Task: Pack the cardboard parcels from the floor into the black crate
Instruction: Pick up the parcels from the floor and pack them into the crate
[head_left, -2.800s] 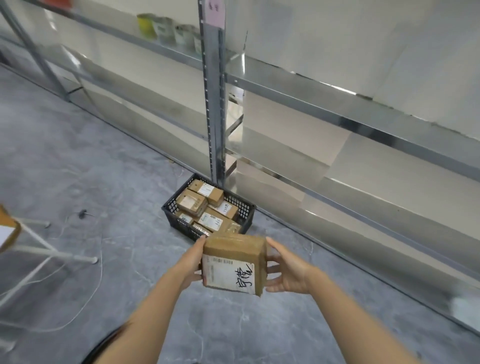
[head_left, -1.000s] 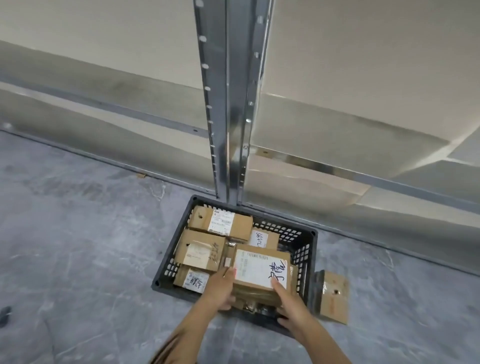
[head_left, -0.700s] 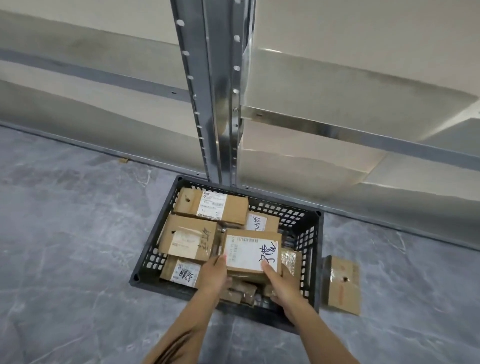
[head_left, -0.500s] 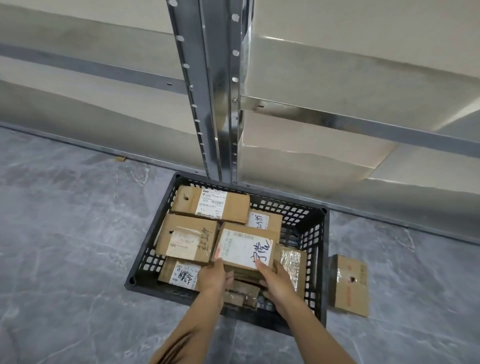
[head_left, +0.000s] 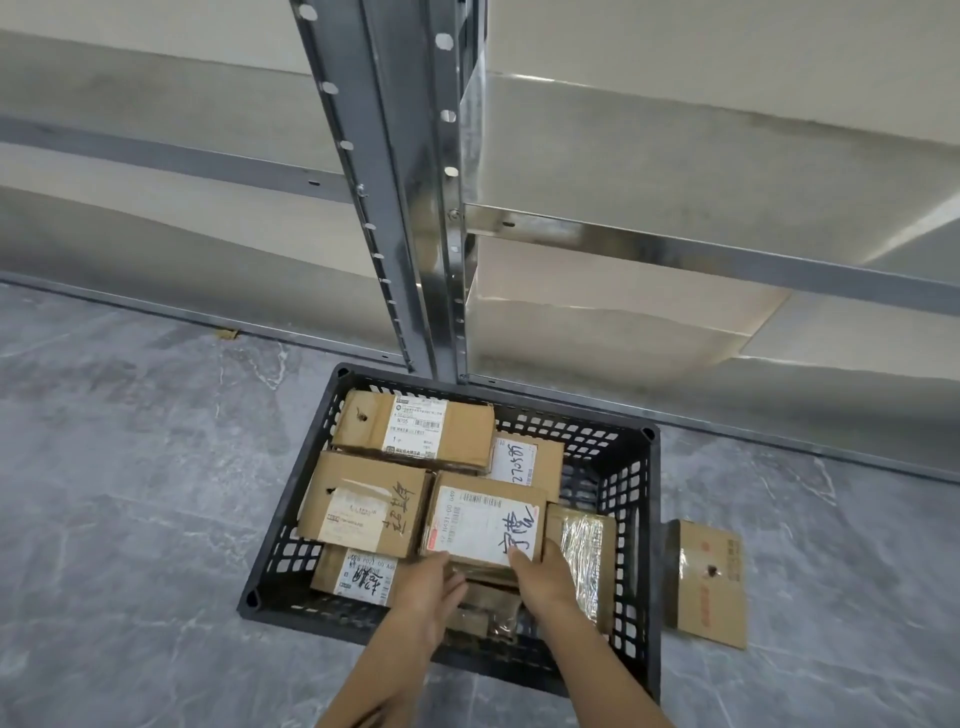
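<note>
The black crate (head_left: 631, 525) stands on the grey floor against the shelf post and holds several cardboard parcels. A parcel with a white label and black handwriting (head_left: 485, 519) lies on top of the others near the crate's middle. My left hand (head_left: 426, 587) grips its near left edge and my right hand (head_left: 543, 574) its near right corner. Around it lie a long parcel (head_left: 415, 431) at the back, a wide one (head_left: 363, 504) on the left and a shiny taped one (head_left: 584, 551) on the right. One flat parcel (head_left: 709, 582) lies on the floor just right of the crate.
A grey metal shelf post (head_left: 415, 208) rises directly behind the crate, with horizontal rails (head_left: 701, 249) running left and right and a low rail along the floor. Grey marbled floor (head_left: 130, 519) stretches open to the left and in front.
I walked up to the crate with the labelled parcel in both hands and lowered it onto the parcels inside. It now rests there with both hands still on its near edge.
</note>
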